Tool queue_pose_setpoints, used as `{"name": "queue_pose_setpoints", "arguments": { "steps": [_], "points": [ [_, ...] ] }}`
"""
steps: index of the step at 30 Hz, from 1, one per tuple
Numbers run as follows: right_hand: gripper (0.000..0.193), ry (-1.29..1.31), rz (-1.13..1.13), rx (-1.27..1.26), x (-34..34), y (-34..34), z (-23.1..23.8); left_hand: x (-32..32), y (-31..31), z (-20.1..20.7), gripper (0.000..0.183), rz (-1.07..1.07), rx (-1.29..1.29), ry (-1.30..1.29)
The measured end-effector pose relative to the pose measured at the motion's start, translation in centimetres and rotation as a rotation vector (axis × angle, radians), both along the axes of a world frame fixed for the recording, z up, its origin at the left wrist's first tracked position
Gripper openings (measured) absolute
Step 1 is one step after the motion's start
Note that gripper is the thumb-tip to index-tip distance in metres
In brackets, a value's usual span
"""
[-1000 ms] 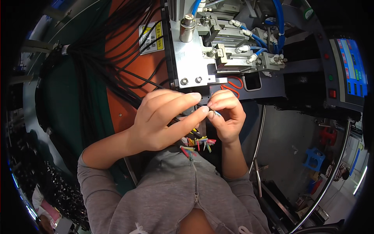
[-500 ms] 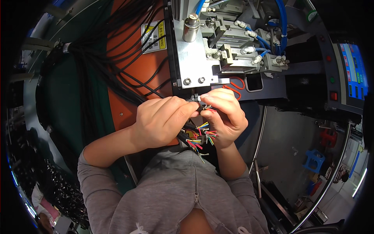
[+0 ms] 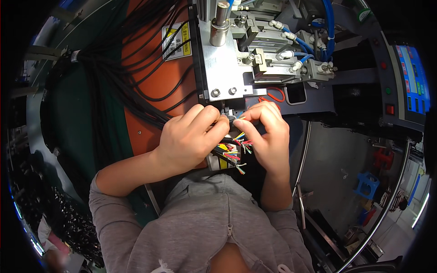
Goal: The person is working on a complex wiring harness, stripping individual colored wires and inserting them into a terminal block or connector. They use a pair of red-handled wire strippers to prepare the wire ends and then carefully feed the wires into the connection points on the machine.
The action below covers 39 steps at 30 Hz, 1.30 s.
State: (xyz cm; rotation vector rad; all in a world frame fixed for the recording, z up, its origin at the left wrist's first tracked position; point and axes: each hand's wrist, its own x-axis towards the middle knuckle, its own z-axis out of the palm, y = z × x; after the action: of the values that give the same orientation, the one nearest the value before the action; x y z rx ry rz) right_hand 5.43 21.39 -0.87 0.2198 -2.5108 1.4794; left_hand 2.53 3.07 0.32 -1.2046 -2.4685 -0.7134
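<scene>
– Doing what with the left hand (image 3: 195, 137)?
– Pinching a cable end (image 3: 231, 119), mostly hidden.
– And with the right hand (image 3: 268, 136)?
– Pinching thin wires (image 3: 241, 118) just beside it.
– See anything nearer?
– Yes: coloured wires (image 3: 231, 156), fanned out between both hands.
– And left?
– See black cables (image 3: 142, 107) across an orange surface (image 3: 143, 144).

My top (image 3: 195, 223) is plain grey, my cables (image 3: 136, 102) are black with wire ends (image 3: 240, 137) of red, yellow, blue, green and white, the panel (image 3: 148, 125) is orange-red, the left-hand surface (image 3: 68, 104) dark green, the tubes (image 3: 331, 27) bright blue, and the screen (image 3: 413, 75) blue with red and green blocks.
</scene>
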Motion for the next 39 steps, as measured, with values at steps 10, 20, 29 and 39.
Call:
{"name": "queue_pose_setpoints", "arguments": {
  "steps": [10,20,29,39],
  "points": [
    [0.006,0.041,-0.068,0.038,-0.2,0.3,-2.3,0.4,0.3,-1.0,0.035,-0.013,-0.112,0.058],
    [0.007,0.136,-0.098,0.096,-0.3,-0.8,-3.3,0.8,0.6,-1.2,0.031,0.073,-0.227,0.046],
    [0.004,-0.384,-0.164,-0.579,-0.1,-0.8,-6.0,-0.2,0.4,-2.0,0.023,0.034,-0.082,0.127],
    [0.009,0.305,-0.166,0.125,-0.6,-1.1,-3.9,0.0,0.4,-1.1,0.021,0.094,-0.108,0.015]
  ]
}}
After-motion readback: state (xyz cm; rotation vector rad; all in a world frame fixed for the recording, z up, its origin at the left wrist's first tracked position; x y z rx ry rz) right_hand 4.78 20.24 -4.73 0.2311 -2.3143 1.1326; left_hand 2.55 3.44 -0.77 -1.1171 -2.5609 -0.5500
